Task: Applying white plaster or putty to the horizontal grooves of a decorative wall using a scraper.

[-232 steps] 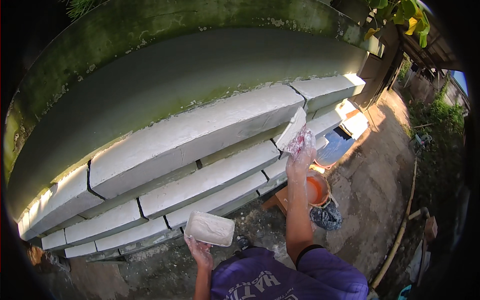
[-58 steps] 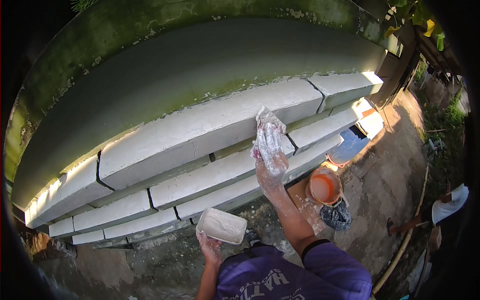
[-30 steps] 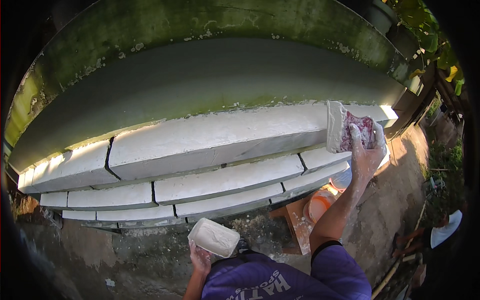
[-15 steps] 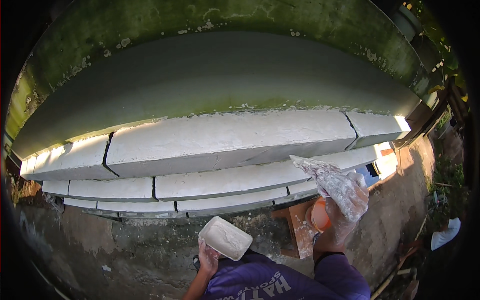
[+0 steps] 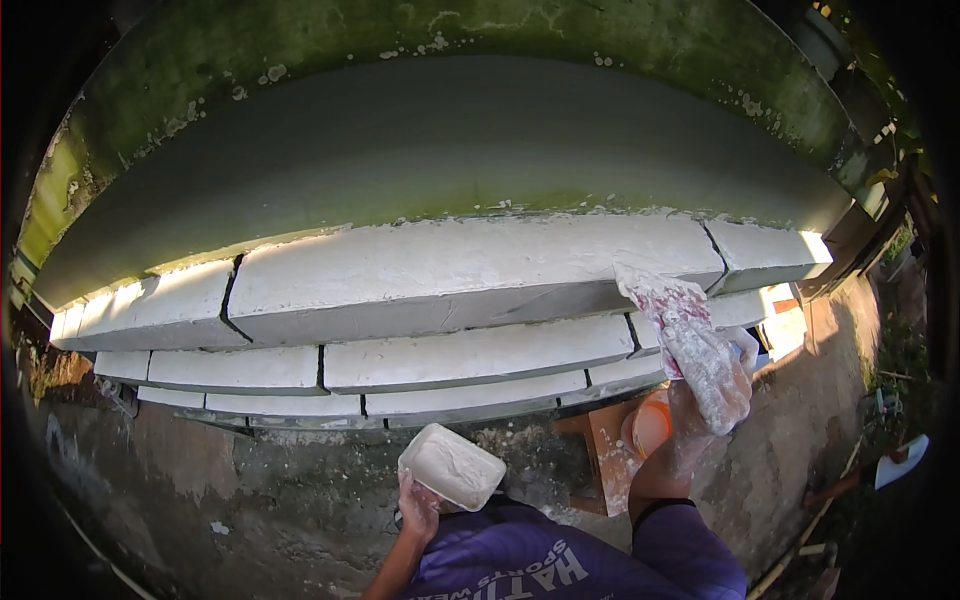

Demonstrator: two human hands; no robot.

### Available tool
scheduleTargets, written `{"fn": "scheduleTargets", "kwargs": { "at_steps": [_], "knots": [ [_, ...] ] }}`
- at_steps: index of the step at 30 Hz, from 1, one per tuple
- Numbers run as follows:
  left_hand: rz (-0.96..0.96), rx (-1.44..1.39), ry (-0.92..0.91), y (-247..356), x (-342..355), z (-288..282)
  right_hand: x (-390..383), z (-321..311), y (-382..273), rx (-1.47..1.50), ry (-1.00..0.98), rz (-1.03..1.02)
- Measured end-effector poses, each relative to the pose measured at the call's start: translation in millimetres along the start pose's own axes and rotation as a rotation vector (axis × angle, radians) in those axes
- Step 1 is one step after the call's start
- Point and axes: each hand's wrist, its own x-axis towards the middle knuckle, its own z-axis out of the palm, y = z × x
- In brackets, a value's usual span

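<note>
My left hand (image 5: 419,508) grips the near left side of a shallow, rounded rectangular tub (image 5: 437,440) filled with smooth white paste. It is held low in front of my purple shirt. My right hand (image 5: 737,372), caked in white, is closed round a limp, paste-smeared sheet (image 5: 672,305) with reddish patches; whether it is cloth or plastic I cannot tell. The sheet's tip lies over the front edge of the top white ledge (image 5: 460,262), near its right-hand dark gap. Some of my right fingers are hidden by the sheet.
More white stepped ledges (image 5: 480,358) run below the top one, split by dark gaps. A mossy green wall (image 5: 480,25) rises behind. Under my right forearm, an orange bucket (image 5: 652,425) stands on a brown wooden stool (image 5: 607,462). Stained concrete floor (image 5: 300,500) lies around.
My right hand has moved slightly right and forward, bringing the sheet's tip up to the top ledge's edge. My left hand holds the tub almost as before. The view has shifted slightly.
</note>
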Motion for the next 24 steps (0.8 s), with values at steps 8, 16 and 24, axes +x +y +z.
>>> {"fn": "scheduleTargets", "kwargs": {
  "at_steps": [8, 16, 24],
  "knots": [
    [0.016, -0.028, -0.022, 15, -5, -17, -13, 54, -28, 0.028, -0.046, 0.051],
    [0.102, -0.082, 0.042, 37, -23, -45, -61, 93, -121, 0.179, 0.178, -0.008],
    [0.156, -0.104, -0.012, 67, -41, -103, -102, 182, -148, 0.194, 0.035, 0.002]
  ]
}}
